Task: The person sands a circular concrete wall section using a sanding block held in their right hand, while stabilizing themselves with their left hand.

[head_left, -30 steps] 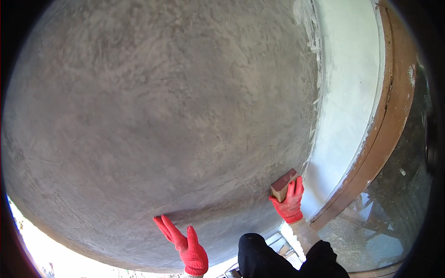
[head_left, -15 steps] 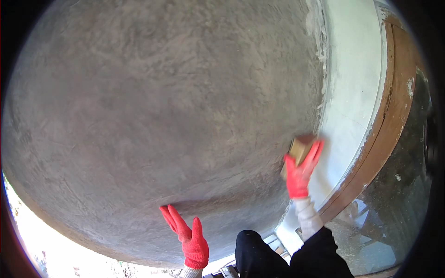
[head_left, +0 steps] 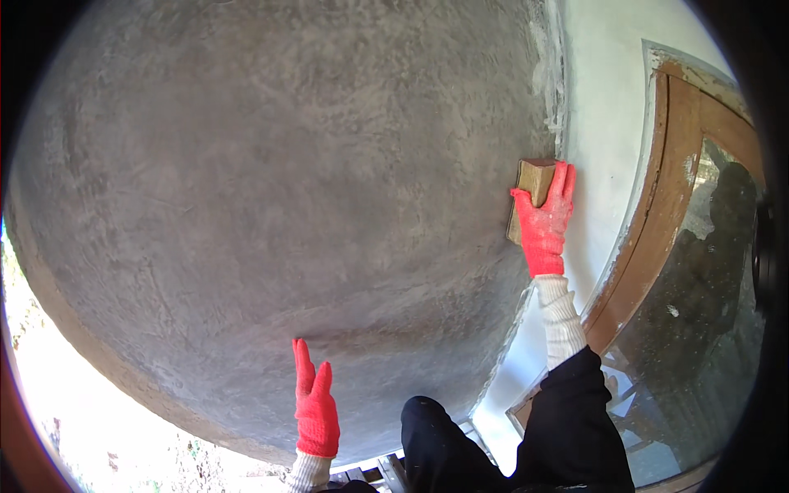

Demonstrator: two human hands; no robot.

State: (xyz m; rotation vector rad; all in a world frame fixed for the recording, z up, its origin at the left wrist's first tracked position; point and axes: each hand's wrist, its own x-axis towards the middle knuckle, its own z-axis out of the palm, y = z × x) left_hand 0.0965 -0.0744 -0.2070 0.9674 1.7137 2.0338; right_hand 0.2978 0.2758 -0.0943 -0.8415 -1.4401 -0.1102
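Since the earlier frame, the right hand (head_left: 546, 234) and its brown block (head_left: 538, 181) have shifted upward along the right edge of the grey wall (head_left: 288, 181). Left hand (head_left: 316, 411): at the wall's lower middle, digits parted, holding nothing; contact cannot be confirmed. Right hand, nearer: digits clasp the block against the wall, block left of the fingertips, long axis apparently parallel to that edge. No legible markings.

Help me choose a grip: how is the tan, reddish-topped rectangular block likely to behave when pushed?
The tan rectangular block is probably stiff: its edges look straight in the red-gloved right hand. Its flat faces suggest sliding, not rolling. The mottled grey wall may make it drag.
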